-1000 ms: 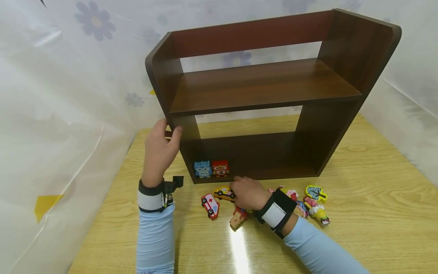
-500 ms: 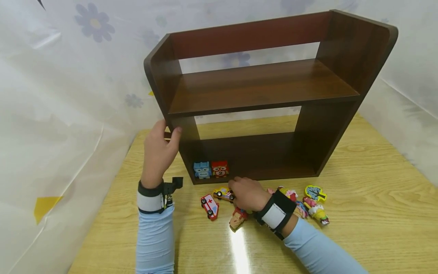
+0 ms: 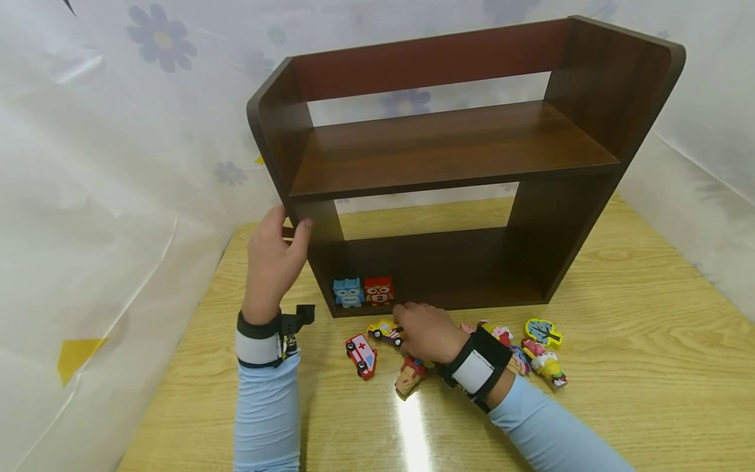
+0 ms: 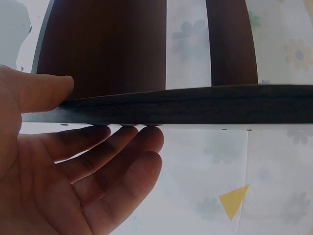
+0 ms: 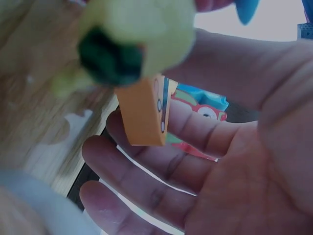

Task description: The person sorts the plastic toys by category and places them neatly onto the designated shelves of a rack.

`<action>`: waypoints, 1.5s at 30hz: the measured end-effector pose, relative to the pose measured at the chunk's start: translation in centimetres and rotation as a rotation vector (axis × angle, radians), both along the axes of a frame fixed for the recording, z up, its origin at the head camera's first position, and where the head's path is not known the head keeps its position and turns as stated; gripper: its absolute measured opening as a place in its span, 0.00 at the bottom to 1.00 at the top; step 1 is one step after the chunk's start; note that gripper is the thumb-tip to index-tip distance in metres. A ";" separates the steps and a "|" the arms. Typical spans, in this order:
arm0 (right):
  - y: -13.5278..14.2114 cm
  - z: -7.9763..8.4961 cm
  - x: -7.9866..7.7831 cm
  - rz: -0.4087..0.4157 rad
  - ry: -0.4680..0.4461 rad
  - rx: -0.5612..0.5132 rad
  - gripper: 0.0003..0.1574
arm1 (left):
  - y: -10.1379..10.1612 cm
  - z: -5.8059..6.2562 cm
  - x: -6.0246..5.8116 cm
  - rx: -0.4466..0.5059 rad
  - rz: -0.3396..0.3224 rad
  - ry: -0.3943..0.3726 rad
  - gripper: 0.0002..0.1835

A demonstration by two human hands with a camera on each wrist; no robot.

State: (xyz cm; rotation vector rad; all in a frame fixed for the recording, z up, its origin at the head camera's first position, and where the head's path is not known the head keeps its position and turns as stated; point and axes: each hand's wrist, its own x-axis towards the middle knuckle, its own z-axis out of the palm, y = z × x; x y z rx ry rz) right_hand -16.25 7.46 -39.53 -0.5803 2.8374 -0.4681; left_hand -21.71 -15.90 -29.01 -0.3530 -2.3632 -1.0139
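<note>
My left hand (image 3: 274, 262) grips the left side panel of a dark brown shelf unit (image 3: 454, 172); in the left wrist view the thumb lies on the inner side and the fingers (image 4: 146, 142) on the outer side. My right hand (image 3: 429, 332) is low in front of the shelf, among small toys. In the right wrist view an orange toy block (image 5: 142, 115) with printed ovals sits between its thumb and fingers; the hand covers it in the head view. A yellow toy car (image 3: 386, 332) lies at the fingertips. A blurred yellow toy (image 5: 142, 34) hides the thumb tip.
Blue (image 3: 348, 293) and red owl blocks (image 3: 379, 290) stand at the lower shelf's left end. A toy ambulance (image 3: 362, 356), an ice-cream toy (image 3: 409, 377), a tree toy (image 3: 543, 332) and several others lie on the wooden table (image 3: 649, 367). A patterned sheet (image 3: 147, 164) hangs behind.
The yellow car at the right fingertips has tilted or turned slightly, and less orange shows along its lower side. Both hands stay almost where they were.
</note>
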 end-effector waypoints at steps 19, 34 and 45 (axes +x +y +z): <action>0.1 0.1 0.1 0.004 0.106 -0.048 0.11 | -0.1 0.0 -0.1 0.005 -0.006 -0.010 0.20; 0.3 0.0 0.2 0.010 0.110 -0.047 0.11 | -0.2 -0.1 -0.1 0.000 -0.008 -0.009 0.20; 0.6 -0.1 0.2 0.024 0.134 -0.107 0.13 | 0.0 0.0 -0.1 -0.011 0.005 -0.004 0.20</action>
